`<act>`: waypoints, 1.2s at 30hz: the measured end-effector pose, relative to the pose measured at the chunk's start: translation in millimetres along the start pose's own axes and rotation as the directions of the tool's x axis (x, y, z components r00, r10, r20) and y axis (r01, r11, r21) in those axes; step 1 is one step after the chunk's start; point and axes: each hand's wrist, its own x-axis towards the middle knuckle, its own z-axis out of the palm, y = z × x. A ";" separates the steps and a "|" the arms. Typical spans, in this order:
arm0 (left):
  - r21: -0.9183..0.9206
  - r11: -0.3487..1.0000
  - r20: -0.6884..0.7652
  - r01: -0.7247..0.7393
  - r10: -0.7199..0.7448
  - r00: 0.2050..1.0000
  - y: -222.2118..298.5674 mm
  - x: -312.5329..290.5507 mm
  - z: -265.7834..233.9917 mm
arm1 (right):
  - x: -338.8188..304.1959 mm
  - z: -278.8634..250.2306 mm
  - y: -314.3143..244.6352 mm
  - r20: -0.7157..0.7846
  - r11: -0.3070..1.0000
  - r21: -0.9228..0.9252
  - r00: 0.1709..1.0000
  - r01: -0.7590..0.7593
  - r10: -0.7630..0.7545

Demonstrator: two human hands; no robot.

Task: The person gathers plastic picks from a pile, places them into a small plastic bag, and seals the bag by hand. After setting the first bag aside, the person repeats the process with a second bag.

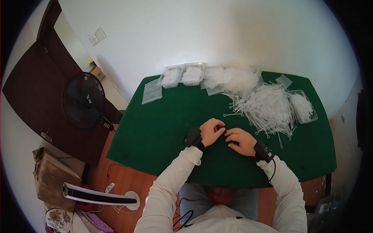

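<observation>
My left hand (pixel 211 132) rests over the middle of the green tabletop (pixel 163 128), fingers loosely curved and a gap between thumb and forefinger. Beside it, my right hand (pixel 241 142) has its fingers apart and turned toward the left one. I see nothing held in either hand. Close beyond my right hand lies a big loose pile of thin, clear-white plastic sticks (pixel 270 106), some with small ring-shaped ends. At the pile's right stands a clear plastic box (pixel 302 106) with more of these sticks in it.
Along the back edge are two clear boxes (pixel 182 74) of white sticks, a flat clear bag (pixel 152 91) and a heap of clear bags (pixel 237 79). A small bag (pixel 284 80) lies behind the pile. Left of the table stand a black fan (pixel 83 100), a white tower-shaped device (pixel 101 198) and a carton (pixel 54 174).
</observation>
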 end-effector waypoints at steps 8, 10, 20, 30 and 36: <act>0.229 0.973 0.019 0.023 -0.028 0.999 -42.0 71.6 -9.8 | -7.2 -40.2 29.9 -0.057 0.974 -0.010 0.972 -0.227 0.226; 0.275 0.960 0.102 0.058 -0.089 0.991 -44.0 83.5 -7.0 | -6.0 -46.9 32.4 -0.116 0.961 0.044 0.954 -0.273 0.276; 0.490 0.859 0.253 -0.147 0.021 0.967 -8.4 98.4 32.3 | -6.1 -58.7 30.9 -0.484 0.909 0.231 0.769 -0.347 0.417; 0.291 0.945 0.107 -0.151 0.125 0.986 -2.3 75.9 26.8 | -7.7 -43.0 33.7 -0.494 0.798 0.565 0.689 -0.209 0.530; 0.087 0.995 0.047 -0.049 0.045 0.998 21.8 23.4 22.1 | -9.1 -15.3 13.9 -0.063 0.880 0.425 0.963 -0.212 0.263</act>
